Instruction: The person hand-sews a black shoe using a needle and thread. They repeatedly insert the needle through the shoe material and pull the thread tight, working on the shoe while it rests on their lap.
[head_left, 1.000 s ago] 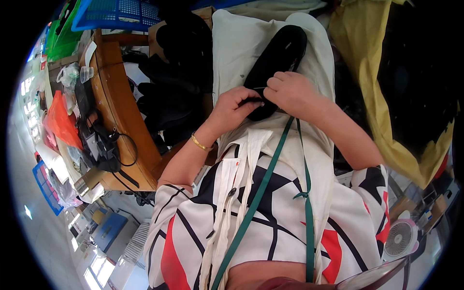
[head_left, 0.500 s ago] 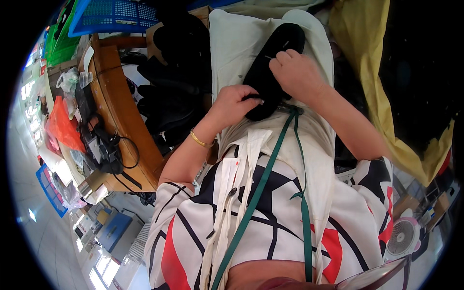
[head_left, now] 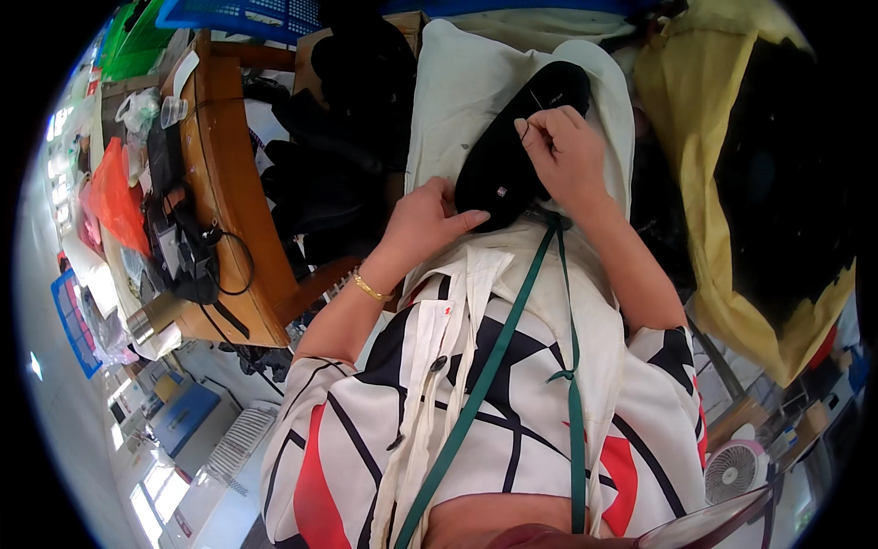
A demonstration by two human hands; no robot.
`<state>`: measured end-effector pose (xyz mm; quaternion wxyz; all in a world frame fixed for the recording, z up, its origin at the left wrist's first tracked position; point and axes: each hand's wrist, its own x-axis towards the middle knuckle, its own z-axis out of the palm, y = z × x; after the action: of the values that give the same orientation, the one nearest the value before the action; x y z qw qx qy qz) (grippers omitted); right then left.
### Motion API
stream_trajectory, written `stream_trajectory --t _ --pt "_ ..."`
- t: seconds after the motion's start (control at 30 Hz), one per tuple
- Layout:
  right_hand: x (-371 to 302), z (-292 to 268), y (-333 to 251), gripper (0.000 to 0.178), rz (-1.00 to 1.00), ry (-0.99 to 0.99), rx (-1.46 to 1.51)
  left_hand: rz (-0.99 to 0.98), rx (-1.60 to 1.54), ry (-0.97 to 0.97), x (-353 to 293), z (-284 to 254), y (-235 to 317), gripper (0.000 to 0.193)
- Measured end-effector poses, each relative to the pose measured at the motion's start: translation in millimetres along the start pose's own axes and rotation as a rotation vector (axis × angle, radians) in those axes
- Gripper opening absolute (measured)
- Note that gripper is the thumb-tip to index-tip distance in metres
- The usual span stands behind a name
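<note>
A black cloth shoe [head_left: 498, 165] lies slanted on the white cloth [head_left: 448, 101] over my lap, its upper end toward the far right. A small pale mark shows near its lower end. My left hand [head_left: 425, 220] grips that lower end, with the thumb along the near edge and the fingertips hidden at the side. Over the shoe's upper half, my right hand [head_left: 567, 160] is closed in a pinch. A thin, light needle [head_left: 537, 99] juts up from its fingertips. Any thread is too fine to make out.
More black shoes [head_left: 334, 165] are piled to the left, by a wooden table [head_left: 224, 183] with bags and cords on its far side. A blue plastic basket [head_left: 242, 20] stands at the back left. Yellow cloth [head_left: 681, 101] hangs around a black heap [head_left: 777, 183] on the right.
My right hand has drawn down and turned, and the needle now points upward instead of left. My left thumb has shifted to the shoe's edge, uncovering the pale mark. The view has shifted slightly.
</note>
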<state>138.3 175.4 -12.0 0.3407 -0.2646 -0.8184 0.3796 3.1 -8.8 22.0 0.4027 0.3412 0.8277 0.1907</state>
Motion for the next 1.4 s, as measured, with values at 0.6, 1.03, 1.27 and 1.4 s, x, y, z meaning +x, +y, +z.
stream_trajectory --t 0.6,1.03,1.27,1.4 --pt "20 -107 -5 0.012 -0.115 0.015 -0.317 0.451 -0.53 -0.181 102 -122 8 0.022" --pt "44 -29 14 0.021 0.29 -0.362 0.224 0.023 -0.178 0.153 55 -62 30 0.072" --pt "47 37 1 0.014 0.313 -0.401 0.465 0.281 -0.264 0.295 61 -52 30 0.023" --pt "34 37 4 0.015 0.446 -0.257 0.589 0.509 -0.363 0.463 58 -39 20 0.012"
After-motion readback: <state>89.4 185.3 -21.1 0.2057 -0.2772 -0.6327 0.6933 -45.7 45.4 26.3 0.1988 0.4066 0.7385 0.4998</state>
